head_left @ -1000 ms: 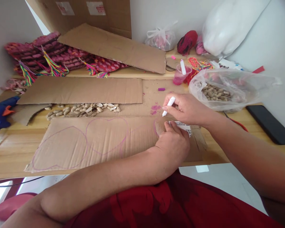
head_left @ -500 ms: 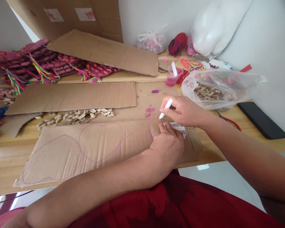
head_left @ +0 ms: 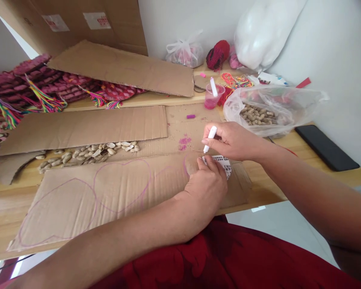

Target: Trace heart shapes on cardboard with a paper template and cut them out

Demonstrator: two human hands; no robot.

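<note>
My right hand (head_left: pixel 233 140) pinches a white marker (head_left: pixel 210 137), tip down at the far edge of a cardboard sheet (head_left: pixel 108 196) that lies along the table's front. My left hand (head_left: pixel 206 186) rests palm down on that sheet, fingers pressed on a small cardboard template (head_left: pixel 194 164) with a printed label beside it. Purple heart outlines (head_left: pixel 122 182) are drawn across the sheet to the left of my hands.
A row of peanut shells (head_left: pixel 87 151) lies behind the sheet. A clear bag of peanuts (head_left: pixel 267 110), a black phone (head_left: pixel 326 147), a pink cup (head_left: pixel 212 98), coloured threads, woven red pieces (head_left: pixel 48 80) and more cardboard (head_left: pixel 123 68) crowd the back.
The view has swung right, so everything sits further left in the picture. My right hand has tipped the marker slightly and brought its tip closer to the left fingers.
</note>
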